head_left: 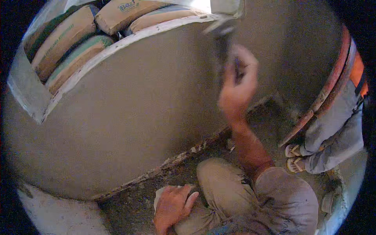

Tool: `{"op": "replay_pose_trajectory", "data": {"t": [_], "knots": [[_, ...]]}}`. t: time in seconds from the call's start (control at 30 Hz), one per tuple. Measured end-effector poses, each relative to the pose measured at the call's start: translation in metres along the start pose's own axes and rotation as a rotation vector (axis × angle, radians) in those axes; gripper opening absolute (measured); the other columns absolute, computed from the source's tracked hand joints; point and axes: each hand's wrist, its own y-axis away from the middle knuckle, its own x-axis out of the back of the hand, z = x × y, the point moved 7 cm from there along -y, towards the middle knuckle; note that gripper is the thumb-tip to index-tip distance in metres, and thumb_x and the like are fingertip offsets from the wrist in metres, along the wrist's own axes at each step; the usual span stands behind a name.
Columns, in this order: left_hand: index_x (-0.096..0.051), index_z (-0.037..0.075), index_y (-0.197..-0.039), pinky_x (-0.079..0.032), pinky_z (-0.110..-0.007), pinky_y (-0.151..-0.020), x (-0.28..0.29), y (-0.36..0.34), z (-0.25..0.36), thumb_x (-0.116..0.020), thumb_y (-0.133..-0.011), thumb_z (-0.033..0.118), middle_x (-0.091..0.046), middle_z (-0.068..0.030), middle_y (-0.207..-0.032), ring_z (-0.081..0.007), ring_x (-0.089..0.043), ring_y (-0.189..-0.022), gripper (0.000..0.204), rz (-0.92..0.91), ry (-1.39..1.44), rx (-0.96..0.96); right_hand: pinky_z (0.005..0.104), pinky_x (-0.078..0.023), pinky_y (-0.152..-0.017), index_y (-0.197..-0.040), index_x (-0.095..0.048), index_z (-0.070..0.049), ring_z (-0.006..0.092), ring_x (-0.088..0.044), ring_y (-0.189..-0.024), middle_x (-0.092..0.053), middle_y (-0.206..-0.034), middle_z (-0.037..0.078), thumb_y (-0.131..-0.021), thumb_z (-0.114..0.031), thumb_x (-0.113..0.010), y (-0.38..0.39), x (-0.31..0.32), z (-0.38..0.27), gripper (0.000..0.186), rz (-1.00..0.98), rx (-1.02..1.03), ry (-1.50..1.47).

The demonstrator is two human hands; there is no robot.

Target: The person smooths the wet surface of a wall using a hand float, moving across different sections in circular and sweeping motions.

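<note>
My right hand (241, 76) is raised at the inner corner of the wall, its fingers wrapped round the handle of a plastering trowel (224, 41). The trowel is smeared by motion, and its dark blade lies close against the wall below the end of the ledge. Smooth, damp-looking grey-brown plaster (129, 113) covers the wall in front of me. Down by my bent knee rests my left hand (174, 203), fingers stretched out and lying flat, gripping nothing. Under its edge a pale patch shows, whose kind I cannot make out.
Stacked paper cement bags (66, 47) fill the opening above the pale ledge (129, 34). Rough mortar debris (172, 160) lines the wall's foot. At the right, a person in grey trousers (333, 125) and sandals stands beside a long reddish frame (325, 90).
</note>
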Motion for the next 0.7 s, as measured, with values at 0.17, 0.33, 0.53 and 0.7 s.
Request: {"op": "replay_pose_trajectory", "data": {"t": [0.17,0.33,0.53,0.7], "knots": [[-0.067,0.004,-0.108,-0.049,-0.047,-0.085,0.007,-0.005,0.007,-0.064,-0.096,0.033,-0.071,-0.0204,-0.087,-0.0393,-0.068,-0.085,0.032,-0.002,0.009,-0.012,0.0365,-0.046,-0.096,-0.122,-0.063,0.000,0.0235,-0.060,-0.108,-0.067,-0.114,0.012,-0.095,-0.010,-0.068,-0.057,0.010,0.086,0.029,0.047,-0.301,-0.049],[-0.067,0.004,-0.110,-0.048,-0.046,-0.088,0.002,-0.007,0.003,-0.064,-0.096,0.033,-0.072,-0.0196,-0.089,-0.0392,-0.068,-0.087,0.033,-0.013,0.015,0.003,0.0353,-0.050,-0.093,-0.125,-0.060,-0.001,0.0229,-0.062,-0.107,-0.066,-0.120,0.011,-0.096,-0.008,-0.067,-0.035,-0.014,0.036,0.031,-0.120,-0.118,0.050],[-0.068,0.005,-0.110,-0.049,-0.045,-0.087,-0.002,-0.009,0.001,-0.066,-0.095,0.031,-0.072,-0.0196,-0.089,-0.0381,-0.068,-0.087,0.030,-0.060,0.026,0.049,0.0460,-0.038,-0.100,-0.122,-0.062,-0.008,0.0336,-0.058,-0.116,-0.065,-0.127,0.014,-0.079,-0.005,-0.071,0.067,-0.038,-0.065,0.044,-0.490,0.177,0.022],[-0.069,0.006,-0.109,-0.049,-0.045,-0.087,-0.001,-0.010,-0.001,-0.065,-0.096,0.032,-0.072,-0.0191,-0.090,-0.0378,-0.068,-0.088,0.029,-0.050,0.045,0.045,0.0467,-0.042,-0.095,-0.123,-0.063,-0.006,0.0321,-0.059,-0.111,-0.066,-0.125,0.014,-0.086,-0.006,-0.068,0.065,-0.015,-0.057,0.037,-0.521,0.270,-0.026]]}}
